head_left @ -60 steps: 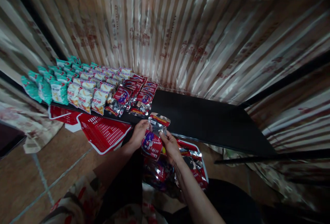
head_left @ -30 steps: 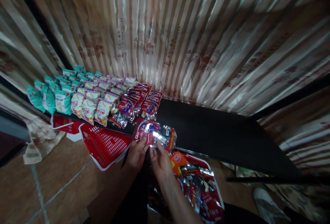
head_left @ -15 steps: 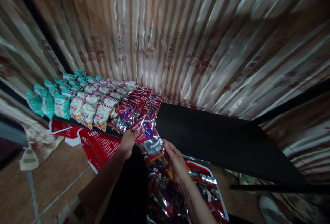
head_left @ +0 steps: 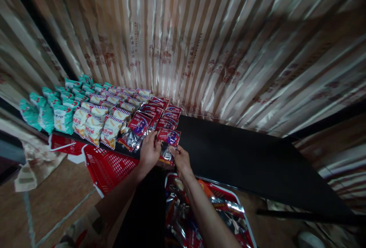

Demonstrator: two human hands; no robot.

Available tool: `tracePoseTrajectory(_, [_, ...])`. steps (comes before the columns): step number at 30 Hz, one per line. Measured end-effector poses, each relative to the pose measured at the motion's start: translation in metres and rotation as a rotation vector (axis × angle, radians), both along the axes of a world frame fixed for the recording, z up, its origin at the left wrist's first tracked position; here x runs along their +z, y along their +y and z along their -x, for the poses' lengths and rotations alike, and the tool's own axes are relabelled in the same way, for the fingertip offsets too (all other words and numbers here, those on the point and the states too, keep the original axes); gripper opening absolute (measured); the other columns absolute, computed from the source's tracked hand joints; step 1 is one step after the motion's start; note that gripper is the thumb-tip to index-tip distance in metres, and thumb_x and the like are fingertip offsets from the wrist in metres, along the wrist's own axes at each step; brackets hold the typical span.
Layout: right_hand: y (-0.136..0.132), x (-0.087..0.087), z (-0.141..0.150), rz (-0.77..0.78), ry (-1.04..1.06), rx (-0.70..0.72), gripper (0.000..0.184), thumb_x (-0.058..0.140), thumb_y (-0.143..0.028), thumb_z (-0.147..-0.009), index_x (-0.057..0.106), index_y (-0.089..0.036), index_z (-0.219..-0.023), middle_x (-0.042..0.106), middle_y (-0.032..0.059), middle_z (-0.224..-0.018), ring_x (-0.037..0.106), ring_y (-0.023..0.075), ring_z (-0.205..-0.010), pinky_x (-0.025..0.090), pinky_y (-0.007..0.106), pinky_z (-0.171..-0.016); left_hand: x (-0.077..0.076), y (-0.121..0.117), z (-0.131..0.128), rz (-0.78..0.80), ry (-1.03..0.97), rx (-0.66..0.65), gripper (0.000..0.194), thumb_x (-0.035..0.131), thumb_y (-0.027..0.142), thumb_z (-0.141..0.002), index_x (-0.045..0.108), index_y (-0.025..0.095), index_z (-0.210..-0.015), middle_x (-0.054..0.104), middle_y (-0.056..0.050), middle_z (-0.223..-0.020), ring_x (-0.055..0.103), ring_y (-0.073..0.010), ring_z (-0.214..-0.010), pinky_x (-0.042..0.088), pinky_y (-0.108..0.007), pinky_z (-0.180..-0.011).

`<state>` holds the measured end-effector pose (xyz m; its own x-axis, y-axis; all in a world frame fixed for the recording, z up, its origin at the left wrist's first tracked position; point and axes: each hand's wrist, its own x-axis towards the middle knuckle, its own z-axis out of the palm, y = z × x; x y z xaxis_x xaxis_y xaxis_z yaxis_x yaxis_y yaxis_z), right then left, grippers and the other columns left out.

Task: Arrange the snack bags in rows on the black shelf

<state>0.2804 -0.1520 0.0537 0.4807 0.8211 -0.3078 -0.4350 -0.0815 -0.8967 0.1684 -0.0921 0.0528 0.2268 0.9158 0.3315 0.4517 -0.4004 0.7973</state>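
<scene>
A red and purple snack packet [head_left: 168,137] with a shiny silver lower part is at the front edge of the black shelf [head_left: 228,152]. My left hand [head_left: 149,152] is closed at its left edge, fingers bent beside the neighbouring packets. On the lower right side, my right hand [head_left: 180,159] pinches the packet between thumb and fingers. Matching red packets [head_left: 140,124] lie in overlapping rows directly behind and to the left. Below my right forearm, a red basket [head_left: 228,192] with a white rim contains more such packets.
White snack bags [head_left: 94,128] with striped tops stand in rows left of the red packets, and teal bags [head_left: 63,118] beyond them. Another red basket [head_left: 111,164] sits under the shelf's front edge. A striped curtain [head_left: 183,42] hangs behind the shelf.
Both hands have moved forward with the packet, from above the basket to the shelf, where it now lines up in front of the right row of red packets.
</scene>
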Motion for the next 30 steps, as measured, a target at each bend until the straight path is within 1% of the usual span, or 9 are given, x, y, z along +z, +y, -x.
tracePoseTrajectory(3, [0.019,-0.008,0.002,0.001,-0.028,-0.025,0.038,0.075,-0.042,-0.048,0.062,-0.017,-0.075,0.065,-0.0012,-0.059,0.057,0.0141,-0.051,0.045,0.027,-0.055,-0.013,-0.007,0.004,-0.201,0.19,-0.092,0.035,0.041,0.022,-0.088,0.055,0.014,-0.119,0.049,-0.011,-0.135,0.035,-0.0252,-0.132,0.032,-0.045,-0.109])
tracePoseTrajectory(6, [0.031,-0.014,0.0,0.049,-0.15,0.006,0.035,0.068,-0.043,-0.055,0.061,-0.018,-0.079,0.065,-0.0005,-0.064,0.057,0.0145,-0.054,0.045,0.027,-0.056,-0.024,-0.007,0.004,-0.264,0.321,-0.184,0.039,0.035,0.022,-0.091,0.05,0.012,-0.126,0.046,-0.011,-0.138,0.024,-0.0253,-0.138,0.03,-0.045,-0.11])
tracePoseTrajectory(11, [0.035,-0.017,-0.008,0.313,-0.792,0.044,0.033,0.057,-0.041,-0.07,0.061,-0.016,-0.092,0.064,0.0033,-0.07,0.057,0.0177,-0.061,0.044,0.029,-0.061,-0.043,0.0,0.0,-0.253,0.46,-0.221,0.042,0.034,0.021,-0.09,0.048,0.01,-0.128,0.044,-0.015,-0.139,0.028,-0.0274,-0.136,0.034,-0.046,-0.106])
tracePoseTrajectory(13, [0.033,-0.017,-0.009,0.374,-0.954,0.035,0.044,0.055,-0.04,-0.073,0.057,-0.013,-0.108,0.066,0.0085,-0.083,0.06,0.0214,-0.072,0.045,0.031,-0.067,-0.049,0.001,-0.001,-0.272,0.463,-0.215,0.041,0.034,0.02,-0.09,0.049,0.009,-0.126,0.044,-0.017,-0.139,0.029,-0.0265,-0.136,0.034,-0.044,-0.107])
tracePoseTrajectory(16, [0.03,-0.022,-0.008,0.355,-1.107,-0.021,0.059,0.051,-0.041,-0.077,0.045,-0.011,-0.127,0.06,0.0166,-0.11,0.058,0.0268,-0.097,0.044,0.036,-0.082,-0.054,0.0,-0.002,-0.296,0.459,-0.19,0.041,0.037,0.022,-0.089,0.049,0.008,-0.126,0.042,-0.017,-0.14,0.027,-0.028,-0.137,0.031,-0.046,-0.107])
tracePoseTrajectory(18, [0.031,-0.028,-0.008,0.293,-1.168,-0.038,0.061,0.047,-0.042,-0.08,0.04,-0.011,-0.132,0.055,0.018,-0.119,0.052,0.0279,-0.109,0.041,0.039,-0.09,-0.055,0.0,-0.003,-0.3,0.471,-0.177,0.044,0.04,0.023,-0.087,0.047,0.009,-0.128,0.038,-0.018,-0.142,0.025,-0.0298,-0.137,0.03,-0.049,-0.107])
tracePoseTrajectory(21, [0.036,-0.039,-0.011,0.211,-1.196,-0.019,0.06,0.043,-0.04,-0.082,0.039,-0.008,-0.133,0.053,0.0185,-0.124,0.048,0.0274,-0.115,0.036,0.04,-0.097,-0.054,0.0,-0.004,-0.298,0.514,-0.183,0.047,0.045,0.024,-0.085,0.045,0.011,-0.13,0.036,-0.017,-0.144,0.025,-0.0309,-0.137,0.031,-0.05,-0.105])
tracePoseTrajectory(25, [0.044,-0.05,-0.019,0.176,-1.22,-0.015,0.055,0.045,-0.036,-0.082,0.044,-0.009,-0.13,0.054,0.0173,-0.126,0.049,0.0274,-0.114,0.033,0.041,-0.1,-0.054,0.002,-0.007,-0.294,0.577,-0.209,0.049,0.049,0.025,-0.084,0.045,0.012,-0.131,0.035,-0.017,-0.145,0.025,-0.0318,-0.137,0.033,-0.05,-0.104])
tracePoseTrajectory(30, [0.05,-0.054,-0.024,0.166,-1.234,-0.037,0.053,0.044,-0.033,-0.082,0.046,-0.007,-0.128,0.055,0.0188,-0.124,0.049,0.0276,-0.114,0.035,0.042,-0.098,-0.055,0.008,-0.012,-0.311,0.595,-0.216,0.051,0.049,0.025,-0.084,0.043,0.01,-0.132,0.034,-0.017,-0.145,0.024,-0.0314,-0.137,0.033,-0.048,-0.104])
